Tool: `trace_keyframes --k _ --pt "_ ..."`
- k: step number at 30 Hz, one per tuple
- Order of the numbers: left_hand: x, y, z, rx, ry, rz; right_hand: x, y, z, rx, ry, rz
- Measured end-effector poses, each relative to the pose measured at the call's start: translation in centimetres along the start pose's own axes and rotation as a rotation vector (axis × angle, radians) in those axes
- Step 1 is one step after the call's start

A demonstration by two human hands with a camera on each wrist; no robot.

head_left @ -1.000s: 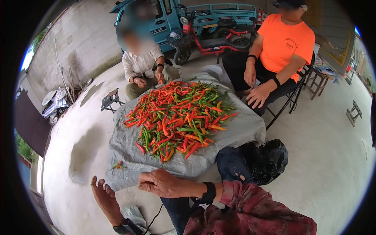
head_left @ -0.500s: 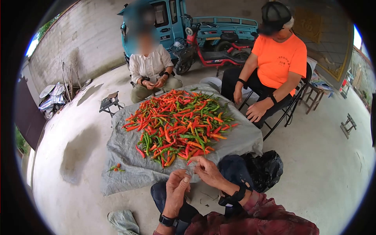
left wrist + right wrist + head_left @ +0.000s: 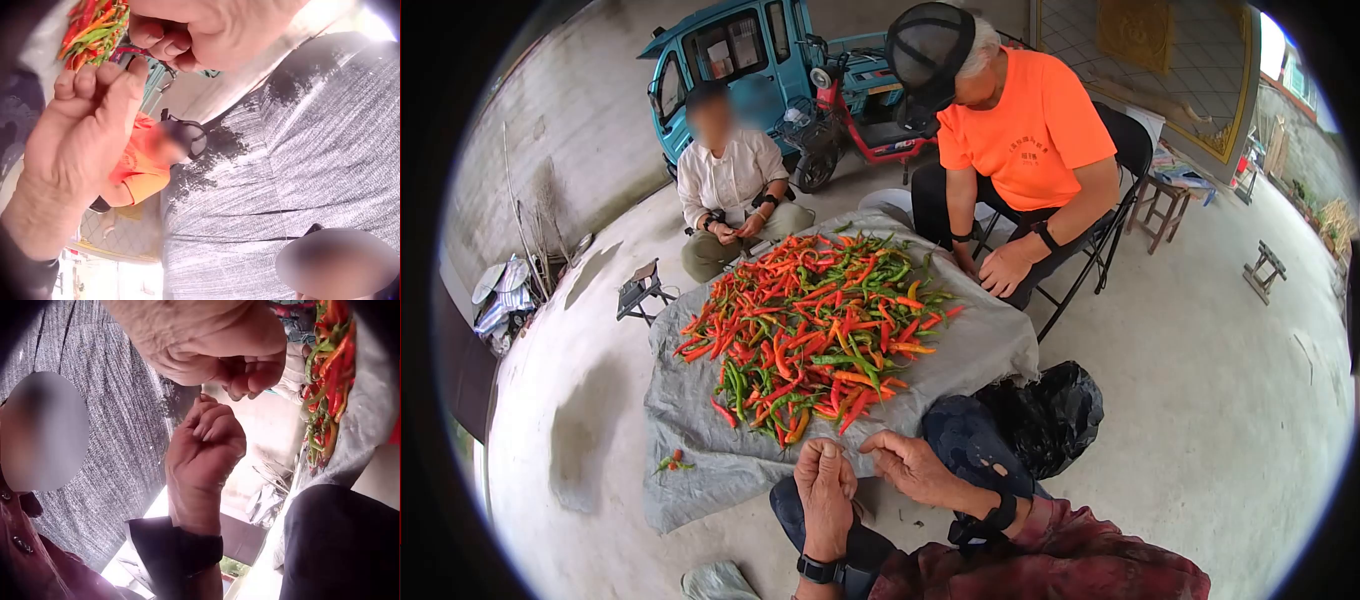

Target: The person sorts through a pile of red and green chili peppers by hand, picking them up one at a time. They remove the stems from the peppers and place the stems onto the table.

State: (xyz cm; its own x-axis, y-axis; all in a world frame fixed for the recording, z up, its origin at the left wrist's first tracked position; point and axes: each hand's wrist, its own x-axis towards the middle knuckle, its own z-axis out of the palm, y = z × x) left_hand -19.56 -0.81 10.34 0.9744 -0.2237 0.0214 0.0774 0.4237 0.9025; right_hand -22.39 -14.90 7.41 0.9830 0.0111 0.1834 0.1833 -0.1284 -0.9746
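Surface: grey tarp (image 3: pixel 985 350) over a concrete floor (image 3: pixel 1200 380), open yard. Two seated people face me beyond the tarp.

Hands: my left hand (image 3: pixel 825 490) is clenched, fingers curled into the palm, with no object visible in it. My right hand (image 3: pixel 910 465) is just beside it, fingers curled against the thumb, likewise showing nothing held. The two are close but not touching.

Chillies (image 3: pixel 810 320): heaped on the tarp just beyond both hands, untouched. A black bag (image 3: pixel 1045 415) lies right of my right hand.
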Motion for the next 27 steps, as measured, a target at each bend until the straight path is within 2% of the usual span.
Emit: trace_keyframes --k 3,4,5,7,10,11,13,15,17,27 --pt "-0.2 -1.5 -1.0 0.029 0.005 -0.044 -0.3 2.0 1.5 -0.026 -0.041 -0.062" --pt "-0.3 -1.6 -1.1 0.081 0.013 -0.038 -0.4 2.2 1.6 0.015 -0.083 0.054" --pt "-0.4 -1.8 -1.1 0.085 0.009 -0.048 -0.6 2.2 1.5 0.02 -0.076 0.061" --pt "-0.2 -2.2 -1.5 0.133 0.009 -0.003 -0.2 1.9 1.5 -0.066 -0.061 -0.02" --pt "-0.1 -2.3 -1.8 0.12 0.01 -0.017 0.0 2.7 1.7 -0.027 -0.043 -0.09" --pt "-0.7 -2.5 -2.0 0.128 0.02 -0.044 -0.7 3.1 1.9 -0.012 -0.043 -0.064" --pt "-0.4 -2.3 -1.7 0.164 0.028 -0.007 -0.3 2.3 1.3 0.023 -0.154 0.156" --pt "-0.4 -2.8 -2.1 0.164 0.026 -0.027 -0.2 3.8 2.0 0.014 -0.103 0.08" --pt "-0.4 -3.3 -2.6 0.191 -0.007 -0.032 0.0 5.1 2.5 -0.02 0.003 -0.163" --pt "-0.8 -2.6 -3.5 0.226 -0.05 -0.121 0.1 4.7 0.9 -0.078 -0.107 -0.038"
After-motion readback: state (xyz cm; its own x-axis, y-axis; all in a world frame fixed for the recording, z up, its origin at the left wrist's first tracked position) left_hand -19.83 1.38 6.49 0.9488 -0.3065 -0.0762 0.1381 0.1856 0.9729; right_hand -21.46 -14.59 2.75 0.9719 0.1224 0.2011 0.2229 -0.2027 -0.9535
